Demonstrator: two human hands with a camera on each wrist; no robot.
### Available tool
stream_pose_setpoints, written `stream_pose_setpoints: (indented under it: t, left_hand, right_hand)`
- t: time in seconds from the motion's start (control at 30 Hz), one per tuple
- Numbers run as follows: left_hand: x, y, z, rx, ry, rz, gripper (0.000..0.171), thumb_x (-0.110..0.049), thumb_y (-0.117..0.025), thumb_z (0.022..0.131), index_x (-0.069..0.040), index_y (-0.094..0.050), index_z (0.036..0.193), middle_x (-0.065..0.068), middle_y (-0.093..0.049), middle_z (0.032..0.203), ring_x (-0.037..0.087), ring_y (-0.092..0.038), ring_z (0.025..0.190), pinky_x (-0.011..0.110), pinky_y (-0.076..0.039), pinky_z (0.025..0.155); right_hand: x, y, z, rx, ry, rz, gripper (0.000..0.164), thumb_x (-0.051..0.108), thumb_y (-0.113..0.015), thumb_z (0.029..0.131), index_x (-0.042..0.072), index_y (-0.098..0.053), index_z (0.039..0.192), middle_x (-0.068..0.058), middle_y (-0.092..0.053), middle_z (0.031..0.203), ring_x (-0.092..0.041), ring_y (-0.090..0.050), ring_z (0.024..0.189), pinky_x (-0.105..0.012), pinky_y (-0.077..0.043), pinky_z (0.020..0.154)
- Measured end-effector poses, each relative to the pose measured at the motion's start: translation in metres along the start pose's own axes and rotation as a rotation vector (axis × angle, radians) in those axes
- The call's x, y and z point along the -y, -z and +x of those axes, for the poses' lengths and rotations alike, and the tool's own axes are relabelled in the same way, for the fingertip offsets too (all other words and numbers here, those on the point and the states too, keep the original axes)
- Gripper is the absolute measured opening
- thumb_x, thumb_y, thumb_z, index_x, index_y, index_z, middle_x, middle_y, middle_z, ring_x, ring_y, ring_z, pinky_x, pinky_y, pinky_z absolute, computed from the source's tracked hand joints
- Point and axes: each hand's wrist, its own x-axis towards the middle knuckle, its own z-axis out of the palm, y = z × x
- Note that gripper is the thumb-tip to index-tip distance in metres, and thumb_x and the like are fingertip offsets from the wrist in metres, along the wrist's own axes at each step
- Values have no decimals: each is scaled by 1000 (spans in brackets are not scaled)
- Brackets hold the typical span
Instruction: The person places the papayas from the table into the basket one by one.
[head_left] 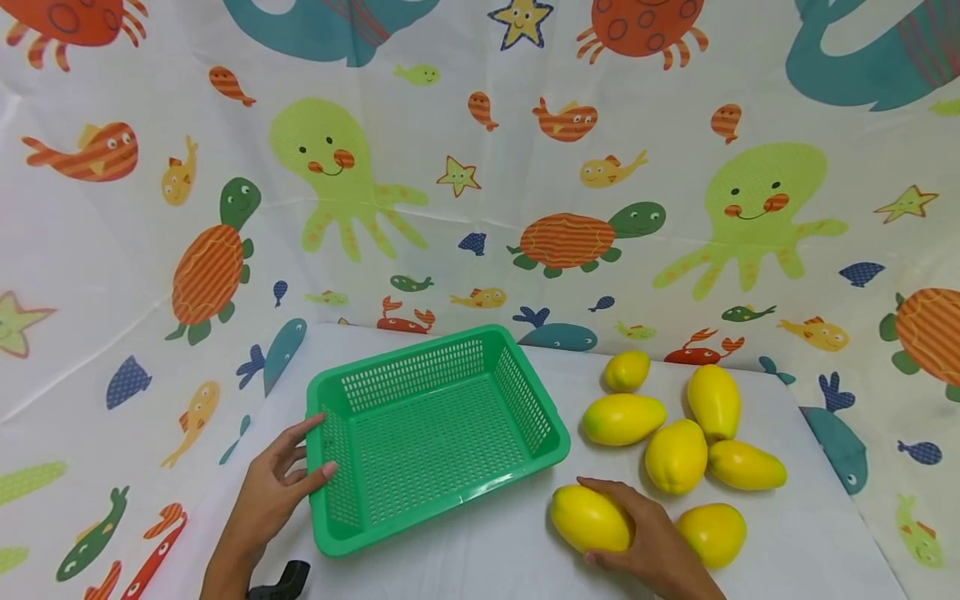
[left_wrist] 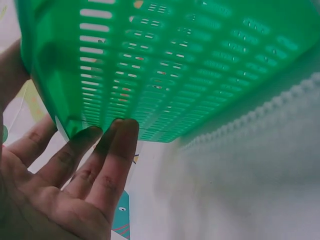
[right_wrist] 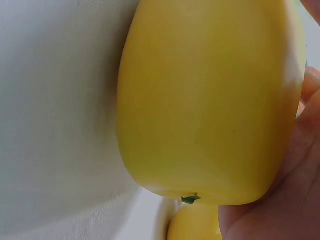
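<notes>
A person's right hand (head_left: pixel 648 533), fingers and thumb spread wide, grips a yellow fruit (head_left: pixel 590 518) just beside the near right corner of a green basket (head_left: pixel 435 433) — the fruit's long axis slanting far-left to near-right. The left hand (head_left: pixel 272 493), well apart, holds the basket's left rim.

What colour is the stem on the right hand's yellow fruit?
The stem is green, best seen in the right wrist view.

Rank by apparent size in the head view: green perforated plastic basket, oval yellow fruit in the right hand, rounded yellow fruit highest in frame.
1. Green basket
2. Oval fruit in the right hand, partly covered
3. Rounded fruit

The oval one looks nearer the camera, so the fruits' true order is unsure.
</notes>
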Motion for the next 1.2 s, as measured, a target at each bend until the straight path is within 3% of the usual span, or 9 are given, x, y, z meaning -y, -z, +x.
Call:
stream_pose_setpoints:
  t: [0.13,0.33,0.5,0.73,0.93,1.07,1.2]
  left_hand:
    - [1,0,0,-6,-6,5,77,-26,-76,101,-22,-36,166,17,-48,158,-1,-70,111,21,-62,87]
    - [2,1,0,-17,0,2,75,-26,-76,101,-22,-38,166,18,-52,155,1,-73,107,23,-63,86]
    - [0,3,0,-11,11,18,76,-29,-76,101,-22,-38,166,20,-53,155,-2,-72,108,23,-63,87]
    - [-3,5,1,-22,14,74,76,-36,-76,100,-25,-40,166,16,-50,161,-12,-60,116,17,-60,90]
    - [-1,4,1,-35,-4,73,74,-34,-77,100,-23,-42,164,15,-50,161,-11,-61,115,17,-59,90]
    - [0,4,1,-34,-15,65,73,-32,-77,100,-22,-43,164,15,-51,159,-8,-62,117,16,-59,90]
    - [0,4,1,-36,-5,72,73,-34,-77,100,-24,-43,164,16,-52,159,-3,-63,118,18,-60,89]
  right_hand:
    - [3,0,0,45,19,34,91,54,-95,73,42,-54,153,22,-59,150,-10,-59,128,-31,-51,112]
    - [16,4,-3,109,90,102,86,46,-93,80,37,-52,155,17,-60,150,-9,-61,123,-21,-51,106]
    - [35,10,-4,145,210,135,82,38,-93,82,38,-52,154,16,-62,149,-9,-64,124,-23,-51,109]
    - [72,23,-3,190,396,155,78,31,-92,84,36,-55,152,12,-67,143,-12,-65,119,-27,-53,105]
    - [95,31,2,175,519,71,79,37,-93,81,33,-57,151,15,-67,141,-11,-63,124,-30,-54,105]
    - [108,36,9,160,599,-3,82,37,-95,78,36,-57,151,17,-66,143,-13,-61,133,-36,-51,113]
    - [122,40,19,181,676,7,85,32,-95,78,33,-55,153,13,-65,147,-14,-62,133,-39,-50,115]
